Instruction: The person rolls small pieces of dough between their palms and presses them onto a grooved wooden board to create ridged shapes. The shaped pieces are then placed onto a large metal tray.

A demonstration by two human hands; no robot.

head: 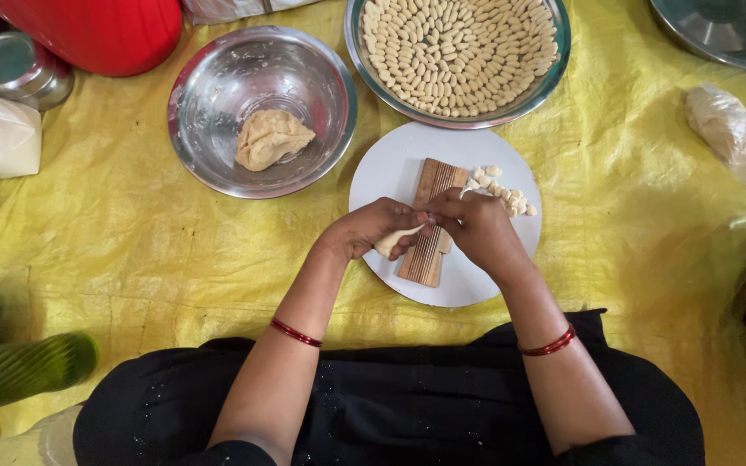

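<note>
My left hand [371, 228] holds a short roll of pale dough [396, 239] over a ridged wooden board [432, 226]. My right hand [477, 226] meets it at the fingertips, pinching the end of that roll. The board lies on a round white plate [379, 179]. Several small shaped dough pieces [502, 192] sit on the plate just beyond my right hand.
A steel bowl [209, 99] with a lump of dough [270, 138] stands to the upper left. A wide steel tray [554, 65] full of several shaped pieces is at the top. A red container [101, 30], a bagged dough lump [718, 121] and a yellow sheet [131, 233] surround them.
</note>
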